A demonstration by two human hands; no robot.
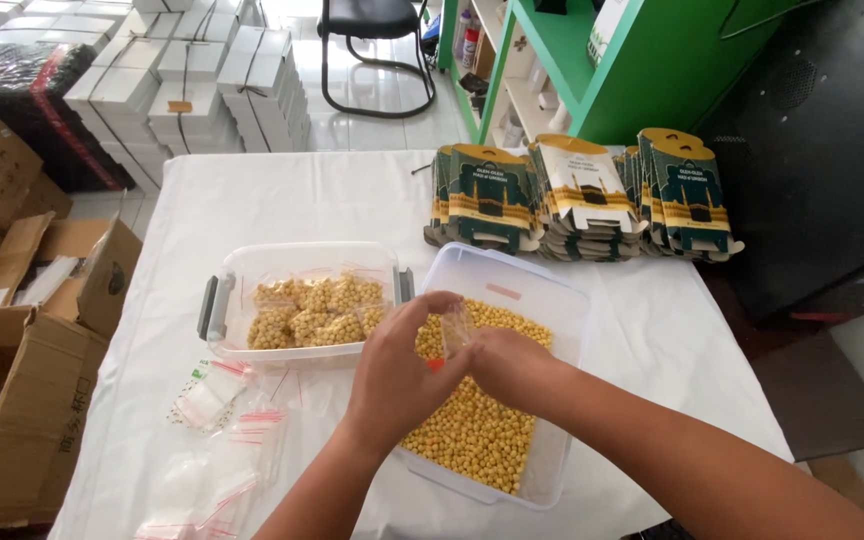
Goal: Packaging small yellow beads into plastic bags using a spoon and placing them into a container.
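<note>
Both hands meet over the tub [562, 300] of yellow beans [472, 430]: left hand [397, 375] and right hand [507, 365] pinch a small clear bag [455, 328] between fingertips, just above the beans. Filled bags sit in the box [227, 265] alongside.

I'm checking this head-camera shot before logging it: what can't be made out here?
All in the head view:
- Small clear bag: how full it is and whether it is sealed, hidden by the left hand and right hand.
- Big tub of yellow beans: the middle, covered by both hands.
- Empty bags: their count, since they overlap and run off the bottom edge.
- Flat printed cartons: number in the stacks, too small.
</note>
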